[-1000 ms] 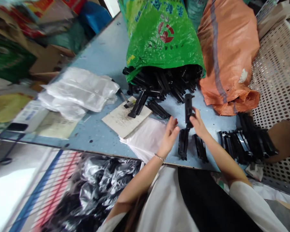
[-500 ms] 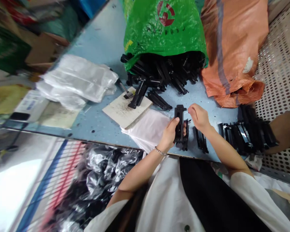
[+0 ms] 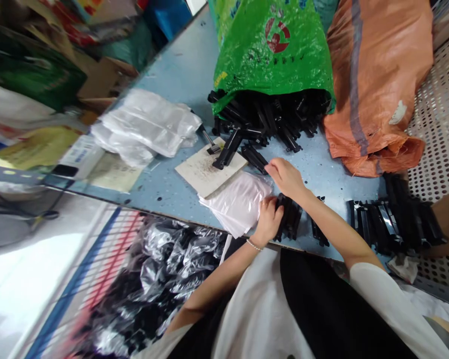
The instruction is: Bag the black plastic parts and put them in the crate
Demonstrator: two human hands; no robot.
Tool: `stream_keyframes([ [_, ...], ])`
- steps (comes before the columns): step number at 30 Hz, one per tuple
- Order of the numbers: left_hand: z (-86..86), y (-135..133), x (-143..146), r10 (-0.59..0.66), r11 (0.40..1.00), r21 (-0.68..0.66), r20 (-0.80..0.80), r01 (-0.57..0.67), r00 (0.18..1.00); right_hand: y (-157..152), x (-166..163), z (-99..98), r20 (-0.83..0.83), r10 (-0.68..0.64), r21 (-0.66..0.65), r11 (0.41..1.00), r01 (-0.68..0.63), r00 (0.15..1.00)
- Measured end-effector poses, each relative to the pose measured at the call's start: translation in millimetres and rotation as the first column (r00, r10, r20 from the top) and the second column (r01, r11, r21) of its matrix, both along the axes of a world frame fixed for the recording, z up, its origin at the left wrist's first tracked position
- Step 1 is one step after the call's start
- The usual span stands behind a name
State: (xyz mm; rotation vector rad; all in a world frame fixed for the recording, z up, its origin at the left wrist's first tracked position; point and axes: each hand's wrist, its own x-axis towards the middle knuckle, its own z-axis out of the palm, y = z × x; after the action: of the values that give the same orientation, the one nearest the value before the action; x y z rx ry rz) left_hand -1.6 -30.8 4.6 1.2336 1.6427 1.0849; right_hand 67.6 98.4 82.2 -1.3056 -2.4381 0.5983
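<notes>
My left hand (image 3: 268, 219) is closed round a small bundle of long black plastic parts (image 3: 290, 219) lying at the near edge of the blue table (image 3: 172, 89). My right hand (image 3: 286, 175) reaches forward over them, fingers curled onto another black part (image 3: 256, 158) that lies loose on the table. A green sack (image 3: 273, 50) lies on its side behind, with a heap of the same black parts (image 3: 269, 117) spilling from its mouth. A flat stack of clear plastic bags (image 3: 239, 202) rests just left of my left hand.
An orange sack (image 3: 374, 80) lies to the right of the green one. More black parts (image 3: 389, 222) are lined up at the right beside a white perforated tray (image 3: 437, 129). Crumpled clear bags (image 3: 149, 127), a beige board (image 3: 205, 172) and a brush (image 3: 208, 142) lie left. Bagged parts (image 3: 164, 274) fill a bin below.
My left hand has brought the black part it held down onto the bundle at the table edge. My right hand has reached forward and left to a loose part.
</notes>
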Motion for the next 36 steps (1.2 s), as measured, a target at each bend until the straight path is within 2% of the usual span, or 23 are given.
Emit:
stream_keyframes([
  [2,-7.4,-6,11,-0.05,0.994,0.081,-0.233,0.07,0.971,20,-28,-14.4,0.168,0.002,0.015,1.0,-0.004,0.986],
  [4,-11.2,-6,16,-0.097,0.985,0.109,-0.297,0.135,0.95,32,-42,-26.6,0.278,-0.002,-0.011,1.0,0.005,0.961],
  [5,-12.0,-4,15,-0.102,0.983,0.118,-0.267,0.138,0.958,33,-43,-30.0,0.283,-0.012,-0.047,0.999,0.026,0.959],
  [6,-12.0,-1,11,-0.083,0.985,0.132,-0.19,0.11,0.978,31,-40,-31.2,0.247,-0.018,-0.096,0.994,0.043,0.969],
  [8,-7.9,10,-4,0.019,0.986,0.161,0.104,-0.036,0.994,16,-22,-26.9,0.075,0.011,-0.205,0.979,0.004,0.997],
  [10,3.3,22,-21,0.118,0.971,0.133,0.455,-0.198,0.883,-9,3,-16.4,-0.147,0.116,-0.247,0.957,-0.15,0.982],
  [12,21.4,29,-35,0.136,0.967,0.074,0.662,-0.245,0.737,-33,28,-3.7,-0.28,0.208,-0.162,0.952,-0.26,0.937],
  [14,42.5,29,-39,0.099,0.985,0.024,0.724,-0.168,0.683,-45,46,6.9,-0.342,0.189,-0.006,0.979,-0.203,0.921],
  [17,68.1,19,-27,0.029,0.997,-0.07,0.768,0.039,0.639,-38,56,14.5,-0.33,0.119,0.188,0.98,-0.059,0.936],
  [19,76.1,12,-16,0.029,0.986,-0.123,0.801,0.116,0.599,-28,55,15.0,-0.309,0.078,0.184,0.983,-0.021,0.948],
  [20,77.4,11,-11,0.044,0.984,-0.138,0.806,0.115,0.591,-25,53,14.8,-0.319,0.035,0.116,0.993,0.002,0.947],
  [22,76.6,12,-7,0.087,0.986,-0.154,0.796,0.061,0.599,-26,49,14.5,-0.353,-0.076,-0.117,0.992,0.037,0.932],
  [24,74.9,16,-10,0.142,0.985,-0.173,0.785,-0.007,0.603,-36,48,14.6,-0.36,-0.109,-0.292,0.957,-0.001,0.927],
  [25,74.8,19,-12,0.169,0.982,-0.185,0.787,-0.035,0.594,-44,49,14.1,-0.35,-0.061,-0.292,0.955,-0.047,0.935],
  [26,75.3,21,-16,0.194,0.979,-0.198,0.794,-0.056,0.577,-52,50,12.8,-0.326,0.02,-0.231,0.968,-0.1,0.945],
  [28,77.7,25,-21,0.21,0.975,-0.214,0.816,-0.057,0.539,-70,54,7.5,-0.214,0.196,-0.018,0.979,-0.204,0.957],
  [30,79.3,27,-24,0.181,0.979,-0.202,0.83,-0.018,0.527,-84,58,-0.2,-0.085,0.299,0.154,0.946,-0.284,0.95],
  [31,78.6,28,-24,0.165,0.982,-0.189,0.825,-0.012,0.541,-88,59,-3.6,-0.048,0.321,0.195,0.932,-0.306,0.946],
  [33,71.6,27,-25,0.168,0.985,-0.16,0.782,-0.067,0.601,-92,58,-7.2,-0.029,0.341,0.19,0.925,-0.33,0.94],
  [36,46.3,18,-28,0.237,0.971,-0.13,0.65,-0.202,0.722,-74,51,-3.3,-0.067,0.39,-0.015,0.92,-0.391,0.919],
])
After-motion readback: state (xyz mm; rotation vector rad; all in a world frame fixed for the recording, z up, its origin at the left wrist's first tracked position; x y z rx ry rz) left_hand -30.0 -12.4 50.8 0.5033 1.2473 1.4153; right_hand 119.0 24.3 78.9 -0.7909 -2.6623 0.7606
